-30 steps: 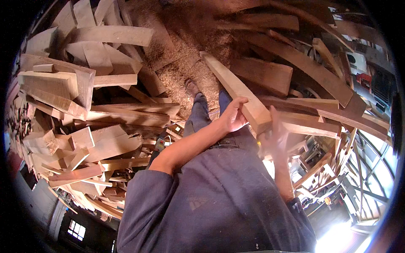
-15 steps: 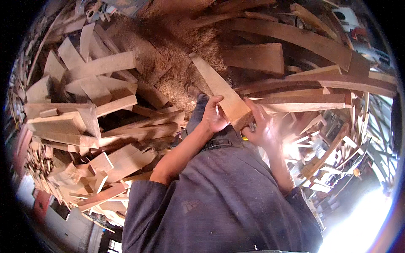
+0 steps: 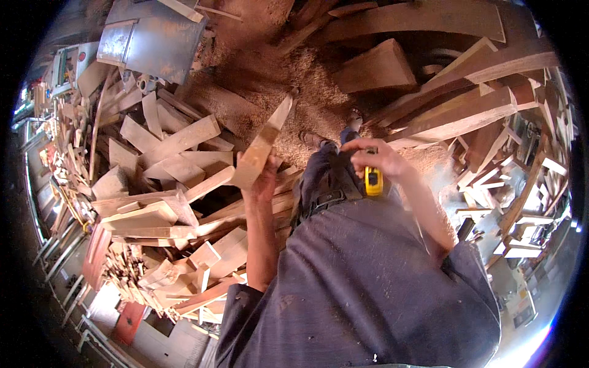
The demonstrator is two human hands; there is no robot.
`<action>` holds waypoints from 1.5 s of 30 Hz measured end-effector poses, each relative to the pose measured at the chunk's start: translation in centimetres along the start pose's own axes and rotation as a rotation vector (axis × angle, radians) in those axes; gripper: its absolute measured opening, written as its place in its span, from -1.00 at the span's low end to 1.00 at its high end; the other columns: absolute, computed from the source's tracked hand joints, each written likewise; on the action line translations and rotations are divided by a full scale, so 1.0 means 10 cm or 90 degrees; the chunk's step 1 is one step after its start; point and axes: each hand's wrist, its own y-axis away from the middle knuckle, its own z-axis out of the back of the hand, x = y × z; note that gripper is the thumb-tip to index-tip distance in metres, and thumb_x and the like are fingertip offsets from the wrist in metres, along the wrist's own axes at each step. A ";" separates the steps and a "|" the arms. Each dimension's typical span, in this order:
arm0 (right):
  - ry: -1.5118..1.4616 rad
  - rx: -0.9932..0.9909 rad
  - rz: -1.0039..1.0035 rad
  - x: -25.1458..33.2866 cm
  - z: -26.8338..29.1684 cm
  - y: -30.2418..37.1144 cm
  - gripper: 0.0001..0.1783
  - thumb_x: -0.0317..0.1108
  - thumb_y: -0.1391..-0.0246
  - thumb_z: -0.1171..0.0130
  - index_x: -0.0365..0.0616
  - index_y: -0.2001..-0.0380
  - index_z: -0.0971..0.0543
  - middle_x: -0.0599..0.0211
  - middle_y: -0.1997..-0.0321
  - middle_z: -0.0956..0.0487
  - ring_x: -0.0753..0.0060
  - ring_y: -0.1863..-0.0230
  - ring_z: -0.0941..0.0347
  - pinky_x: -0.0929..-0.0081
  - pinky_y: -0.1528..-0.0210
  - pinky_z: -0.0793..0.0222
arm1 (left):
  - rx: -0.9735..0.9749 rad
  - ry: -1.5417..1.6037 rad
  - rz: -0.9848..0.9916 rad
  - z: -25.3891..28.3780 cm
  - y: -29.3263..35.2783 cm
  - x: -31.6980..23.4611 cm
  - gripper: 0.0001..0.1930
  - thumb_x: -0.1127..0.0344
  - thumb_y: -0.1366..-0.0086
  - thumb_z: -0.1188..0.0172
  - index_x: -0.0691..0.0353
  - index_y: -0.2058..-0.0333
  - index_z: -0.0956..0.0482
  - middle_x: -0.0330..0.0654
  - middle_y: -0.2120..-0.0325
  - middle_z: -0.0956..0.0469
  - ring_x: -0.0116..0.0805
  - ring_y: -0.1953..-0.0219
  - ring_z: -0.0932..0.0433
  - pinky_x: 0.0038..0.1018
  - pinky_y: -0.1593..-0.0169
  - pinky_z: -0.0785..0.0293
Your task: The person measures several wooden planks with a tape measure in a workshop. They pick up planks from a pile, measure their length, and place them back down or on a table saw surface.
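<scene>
My left hand (image 3: 265,178) grips a tapered piece of wood (image 3: 261,147) by its thick near end, off to the left over the stacked offcuts. Its narrow end points away toward the sawdust. Apart from the wood, in front of my waist, my right hand (image 3: 383,158) is closed around a yellow and black tape measure (image 3: 373,181). The tape measure's yellow body shows below the fingers, and a dark part of it shows between them. No pulled-out blade can be made out.
A large heap of wood offcuts (image 3: 178,165) lies to the left. Long curved boards (image 3: 454,116) are stacked at the right. Sawdust (image 3: 307,104) covers the floor around my shoes (image 3: 314,140). A grey metal machine top (image 3: 153,46) stands at the far left.
The piece of wood has swung left in my left hand. My right hand has let go of its near end and come away, with more of the tape measure showing. The view has shifted.
</scene>
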 end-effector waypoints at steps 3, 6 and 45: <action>-0.289 -0.031 -0.037 -0.26 0.20 -0.06 -0.62 -0.29 -0.28 -0.16 -0.19 -0.10 -0.54 0.31 0.49 -0.57 0.38 0.56 -0.54 0.42 0.45 -0.56 | -0.068 -0.114 -0.107 0.00 0.07 -0.24 -0.56 0.17 -0.39 -0.26 0.16 -0.16 -0.44 -0.04 -0.13 -0.52 -0.01 -0.16 -0.51 -0.23 -0.08 -0.61; -0.393 -0.089 -0.072 -0.57 0.39 -0.09 -0.64 -0.29 -0.28 -0.13 -0.17 -0.10 -0.54 0.30 0.49 -0.58 0.37 0.56 -0.53 0.36 0.47 -0.56 | -0.147 -0.133 -0.147 0.09 -0.05 -0.34 -0.40 -0.14 -0.45 -0.08 0.22 -0.23 -0.40 0.03 -0.05 -0.60 0.05 0.00 -0.65 -0.19 0.06 -0.66; 0.343 -0.893 0.462 -0.14 -1.33 0.46 0.01 -0.25 0.21 -0.51 -0.26 -0.32 -0.26 -0.12 -0.18 -0.50 -0.16 0.12 -0.63 0.06 0.15 -0.62 | 0.655 -0.795 -0.430 -2.25 0.52 0.18 -0.61 0.18 -0.07 -0.62 0.29 0.23 -0.73 -0.20 0.36 -0.76 -0.37 0.34 -0.76 -0.44 0.22 -0.67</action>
